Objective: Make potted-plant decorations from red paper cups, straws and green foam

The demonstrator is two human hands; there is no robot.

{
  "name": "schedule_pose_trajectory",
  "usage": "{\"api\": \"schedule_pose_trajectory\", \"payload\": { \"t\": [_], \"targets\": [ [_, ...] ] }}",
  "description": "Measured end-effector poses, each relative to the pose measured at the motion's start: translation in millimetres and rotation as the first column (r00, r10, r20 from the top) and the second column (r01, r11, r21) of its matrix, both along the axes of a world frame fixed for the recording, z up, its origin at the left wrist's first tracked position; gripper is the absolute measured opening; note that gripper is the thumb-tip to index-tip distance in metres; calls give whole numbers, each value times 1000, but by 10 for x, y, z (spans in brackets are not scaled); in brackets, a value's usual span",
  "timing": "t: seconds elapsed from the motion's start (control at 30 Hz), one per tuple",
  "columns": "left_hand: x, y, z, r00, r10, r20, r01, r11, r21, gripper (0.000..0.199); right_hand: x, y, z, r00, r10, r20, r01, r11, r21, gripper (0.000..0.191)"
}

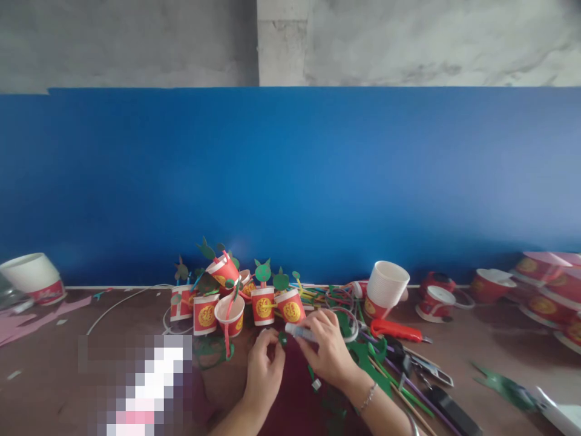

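Observation:
My left hand (265, 369) is closed in a pinch on a small green paper piece (283, 340) with a white spot on it. In my right hand (330, 350) is a slim whitish tube (299, 332), its tip pointing left, close to the green piece. Just beyond my hands stand small red paper cups (263, 307) with round gold prints, several topped with green paper shapes. A pink strip hangs from one open cup (229, 315) in front. Green paper scraps (370, 363) lie right of my right hand.
A stack of white cups (387, 284) stands behind my right hand. To the right lie a red utility knife (397, 330), thin coloured sticks, black-handled tools (447, 406) and green-bladed scissors (508, 387). More red cups (544, 303) fill the far right. A blue panel (290, 181) borders the table's back.

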State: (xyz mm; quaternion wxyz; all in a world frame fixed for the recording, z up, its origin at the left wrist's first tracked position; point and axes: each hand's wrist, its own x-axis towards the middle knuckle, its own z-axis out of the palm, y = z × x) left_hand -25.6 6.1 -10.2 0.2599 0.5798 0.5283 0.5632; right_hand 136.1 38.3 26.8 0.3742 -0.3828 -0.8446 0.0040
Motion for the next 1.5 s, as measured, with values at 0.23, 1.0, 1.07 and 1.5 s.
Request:
{"api": "schedule_pose_trajectory", "payload": {
  "t": [0.23, 1.0, 1.07, 1.5],
  "targets": [
    [9, -6, 23, 1000, 7, -23, -7, 1000, 3, 8, -75, -74, 7, 1000, 18, -17, -19, 997, -71, 15],
    [-24, 18, 54, 959, -125, 255, 141, 989, -47, 18, -22, -11, -81, 997, 60, 49, -64, 994, 93, 28],
    [-17, 7, 68, 945, -156, 289, 178, 983, -50, 20, -74, -63, -64, 990, 129, 57, -135, 985, 105, 23],
    [7, -16, 38, 986, -118, 121, 116, 993, 21, 13, -83, -78, -23, 984, 155, -87, -160, 985, -61, 12]
  ]
}}
